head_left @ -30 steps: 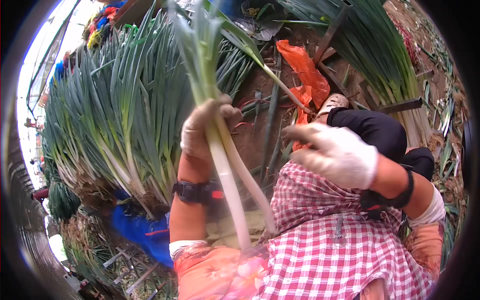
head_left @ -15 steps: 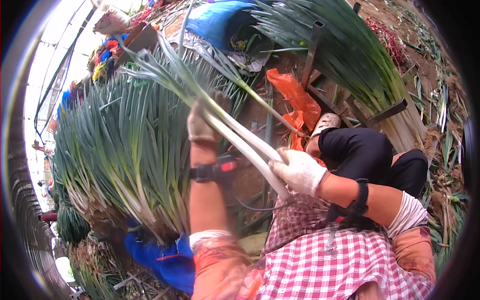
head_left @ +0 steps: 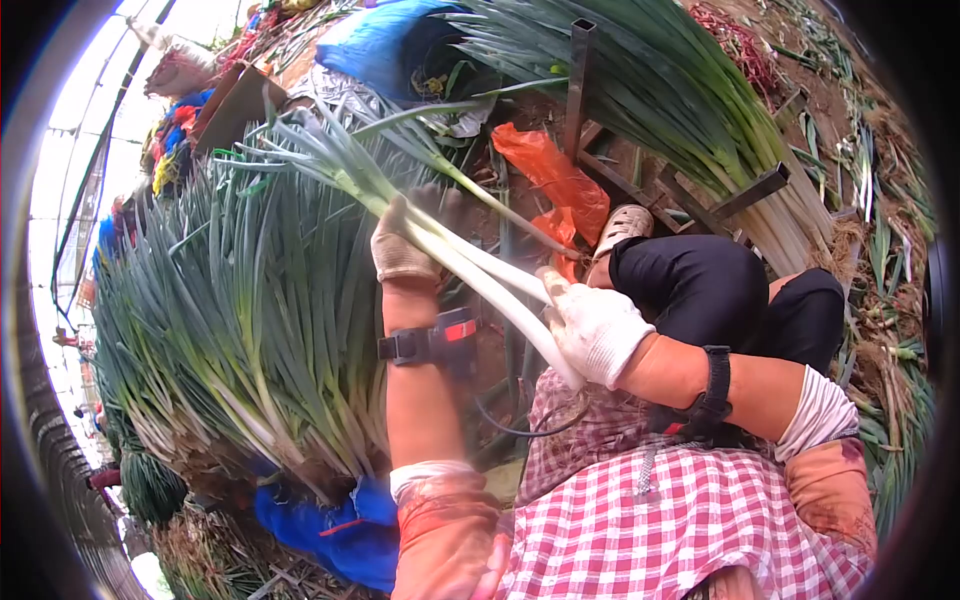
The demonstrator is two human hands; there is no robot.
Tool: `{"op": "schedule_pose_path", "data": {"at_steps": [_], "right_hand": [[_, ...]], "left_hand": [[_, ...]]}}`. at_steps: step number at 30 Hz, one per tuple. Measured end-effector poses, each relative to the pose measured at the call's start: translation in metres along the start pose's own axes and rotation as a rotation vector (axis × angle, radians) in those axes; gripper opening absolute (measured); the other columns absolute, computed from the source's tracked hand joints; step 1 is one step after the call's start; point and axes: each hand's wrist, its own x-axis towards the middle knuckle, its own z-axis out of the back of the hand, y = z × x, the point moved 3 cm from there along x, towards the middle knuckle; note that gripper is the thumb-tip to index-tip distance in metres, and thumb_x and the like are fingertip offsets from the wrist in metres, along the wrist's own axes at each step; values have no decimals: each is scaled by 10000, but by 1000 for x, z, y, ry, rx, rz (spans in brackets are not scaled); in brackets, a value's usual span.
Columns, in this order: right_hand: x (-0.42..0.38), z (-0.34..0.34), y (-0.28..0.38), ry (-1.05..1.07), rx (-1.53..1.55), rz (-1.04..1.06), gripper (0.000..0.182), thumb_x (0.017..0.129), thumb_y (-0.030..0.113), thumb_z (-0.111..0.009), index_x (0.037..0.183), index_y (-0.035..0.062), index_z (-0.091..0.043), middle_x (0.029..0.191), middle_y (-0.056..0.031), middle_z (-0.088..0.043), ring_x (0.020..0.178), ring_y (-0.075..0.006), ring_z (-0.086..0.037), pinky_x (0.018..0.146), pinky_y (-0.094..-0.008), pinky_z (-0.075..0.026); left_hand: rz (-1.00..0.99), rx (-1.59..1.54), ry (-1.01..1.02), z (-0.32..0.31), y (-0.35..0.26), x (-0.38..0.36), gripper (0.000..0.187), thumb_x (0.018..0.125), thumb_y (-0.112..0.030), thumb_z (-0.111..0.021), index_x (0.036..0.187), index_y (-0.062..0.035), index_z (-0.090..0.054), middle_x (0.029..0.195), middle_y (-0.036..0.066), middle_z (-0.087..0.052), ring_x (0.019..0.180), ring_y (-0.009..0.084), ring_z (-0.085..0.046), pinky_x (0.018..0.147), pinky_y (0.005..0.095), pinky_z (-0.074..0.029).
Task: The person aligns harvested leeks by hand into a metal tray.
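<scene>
Two or so long green onions (head_left: 500, 300) stretch across my lap, leaves toward the upper left and white stems toward the lower right. My left hand (head_left: 405, 245), in a pale work glove, is closed around them where the green turns white. Around the white stems near the root end, my gloved right hand (head_left: 598, 330) is closed, its thumb lying on top. The root tips are partly hidden by the hand and apron. Behind them, another single green onion (head_left: 500, 208) lies slanting toward the orange plastic bag (head_left: 555, 180).
A large upright bundle of green onions (head_left: 250, 310) stands at left, above a blue cloth (head_left: 335, 530). At upper right, more green onions (head_left: 690, 110) lie in a metal frame (head_left: 578, 90). A blue sack (head_left: 385, 45) sits at the back. Loose trimmings (head_left: 880, 400) cover the ground at right.
The view has shifted slightly, moving the background left. Both hands still hold the green onions; my right hand has turned a little, showing more of its back and thumb.
</scene>
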Motion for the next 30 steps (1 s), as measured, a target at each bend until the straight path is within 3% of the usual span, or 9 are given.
{"op": "schedule_pose_path", "data": {"at_steps": [1,7,11,16,21,25,27,29,30], "right_hand": [[-2,0,0,-5,2,-2,413,872,218,-462,1219,-3,-424,826,-192,-603,773,-338,-604,689,-386,-481],[-17,24,2,-128,29,-5,520,858,260,-498,1278,-11,-354,949,-237,-573,846,-366,-594,738,-388,-477],[-20,61,-16,-79,-13,64,562,797,228,-563,1264,-12,-361,918,-230,-580,848,-372,-591,734,-410,-483],[-67,140,-34,-217,-87,267,443,777,159,-545,1142,-82,-467,812,-230,-603,762,-334,-613,673,-406,-489],[-123,189,-75,-69,-40,65,585,740,167,-598,1265,-22,-423,1019,-231,-597,956,-339,-587,808,-353,-469],[-170,210,-110,90,296,-237,641,716,203,-643,1287,11,-424,1002,-188,-619,941,-254,-603,827,-320,-452],[-191,209,-138,89,263,-322,658,727,251,-639,1303,26,-414,997,-155,-630,902,-238,-601,816,-312,-446],[-208,199,-168,-58,254,-248,653,739,239,-651,1316,52,-409,987,-142,-635,876,-208,-605,805,-306,-460],[-217,196,-184,-78,258,-269,653,739,239,-651,1316,52,-409,987,-142,-635,876,-208,-605,805,-306,-460]], "left_hand": [[-73,-8,-33,1,-1,8,142,831,-151,-522,851,-11,-531,770,98,-564,748,262,-577,810,457,-499],[-153,111,58,-15,12,16,128,849,-150,-519,817,-27,-531,689,62,-536,610,186,-534,575,319,-474],[-138,-81,162,-42,30,6,79,829,-81,-561,831,-6,-536,707,56,-542,661,162,-544,657,279,-498],[-333,183,291,-56,26,21,422,750,-408,-644,926,-31,-571,834,100,-613,805,231,-588,832,376,-470],[-365,-133,544,-91,56,18,645,768,-589,-522,1187,-99,-527,1085,94,-597,1011,256,-564,997,438,-354],[-303,32,658,-103,71,25,875,689,-708,-496,1320,-112,-391,1293,115,-455,1115,266,-495,991,450,-351],[-284,132,856,-131,88,28,913,677,-683,-528,1352,-97,-339,1325,124,-406,1141,272,-465,977,429,-371],[-460,285,648,-186,118,14,883,682,-618,-574,1342,-75,-348,1260,123,-458,1119,262,-479,957,412,-394],[-102,62,969,-201,128,27,752,735,-523,-566,1302,-61,-394,1204,122,-498,1086,247,-504,945,410,-407]]}}
